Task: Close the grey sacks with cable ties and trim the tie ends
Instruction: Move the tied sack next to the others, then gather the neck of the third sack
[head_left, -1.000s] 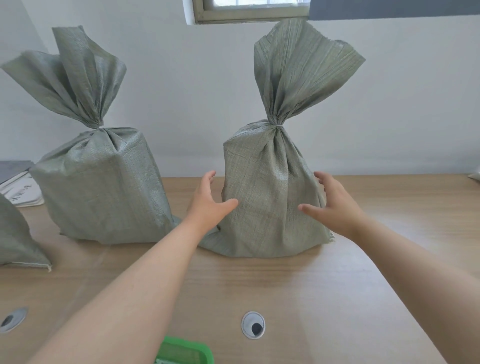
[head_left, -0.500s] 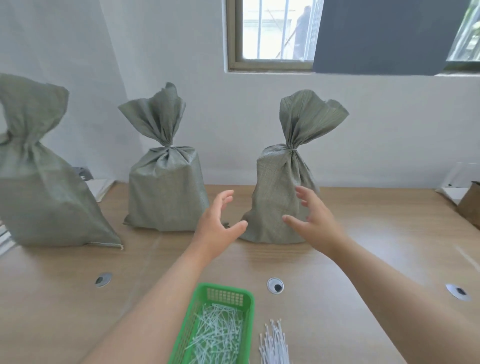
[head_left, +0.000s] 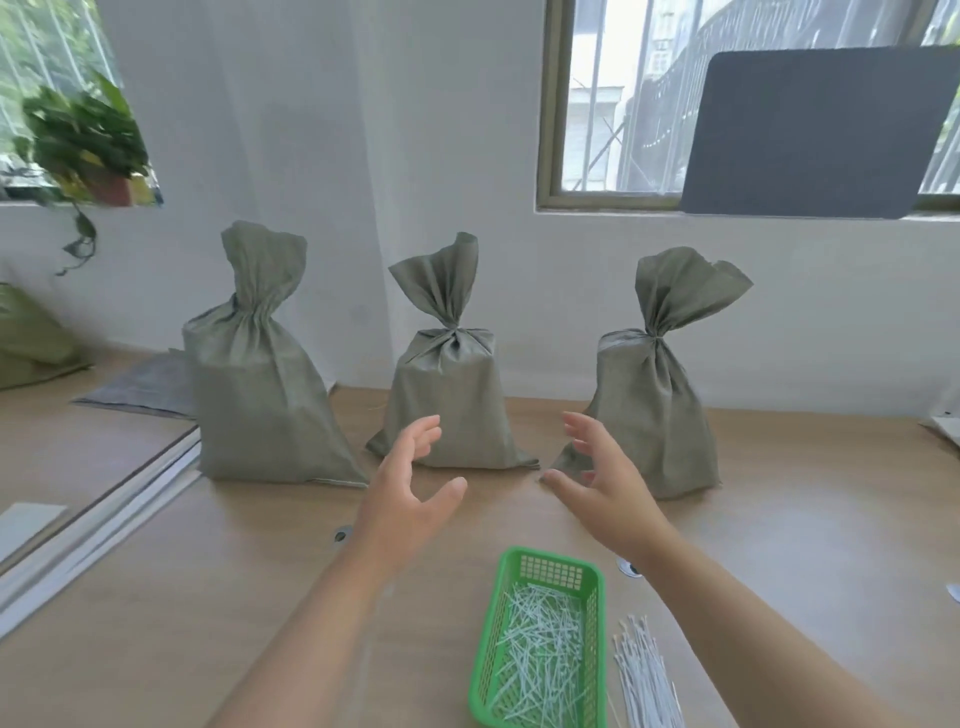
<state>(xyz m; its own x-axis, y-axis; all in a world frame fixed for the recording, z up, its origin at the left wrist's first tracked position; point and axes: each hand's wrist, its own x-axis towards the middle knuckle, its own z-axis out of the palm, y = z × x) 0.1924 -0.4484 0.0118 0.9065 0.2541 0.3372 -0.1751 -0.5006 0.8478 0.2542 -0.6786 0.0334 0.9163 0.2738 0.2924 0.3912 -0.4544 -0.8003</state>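
Three grey sacks (head_left: 447, 405) stand, necks gathered, at the back of the bench (head_left: 208, 597); left hand (head_left: 410, 499) and right hand (head_left: 602, 493) hover empty before them, fingers (head_left: 426, 431) spread wide, cable ties (head_left: 644, 675) kept within reach.

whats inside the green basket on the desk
The green basket holds a loose heap of white strips, seemingly trimmed tie ends. They cover most of its floor, so anything beneath is hidden, and its near end is out of frame. The longer cable ties lie outside it.
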